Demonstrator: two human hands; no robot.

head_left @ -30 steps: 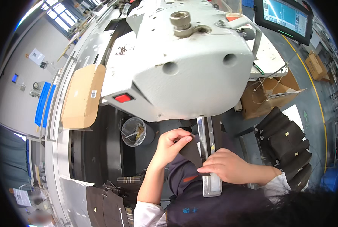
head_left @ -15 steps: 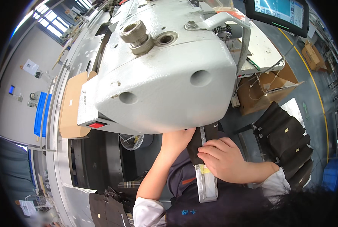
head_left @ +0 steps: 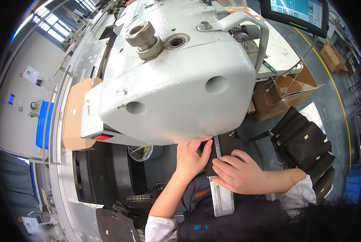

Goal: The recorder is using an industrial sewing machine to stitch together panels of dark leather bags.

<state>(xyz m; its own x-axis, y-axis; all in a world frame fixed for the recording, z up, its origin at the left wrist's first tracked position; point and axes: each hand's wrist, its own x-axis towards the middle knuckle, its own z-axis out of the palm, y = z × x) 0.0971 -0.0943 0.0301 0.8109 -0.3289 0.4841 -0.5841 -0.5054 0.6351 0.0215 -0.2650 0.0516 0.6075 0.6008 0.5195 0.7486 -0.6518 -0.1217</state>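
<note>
Right now I see my left hand (head_left: 192,158) lying flat, fingers together and extended, pressing a dark fabric piece (head_left: 213,161) just under the grey sewing machine head (head_left: 172,76). My right hand (head_left: 239,174) rests with fingers loosely spread on the same fabric and on a metal ruler (head_left: 221,192) running toward me. Neither hand clamps anything. The machine head hides the needle area and the fabric's far end, so I cannot make those out.

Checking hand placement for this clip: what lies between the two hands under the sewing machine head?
In the head view, a metal ruler on dark fabric runs between the left hand and right hand.
</note>
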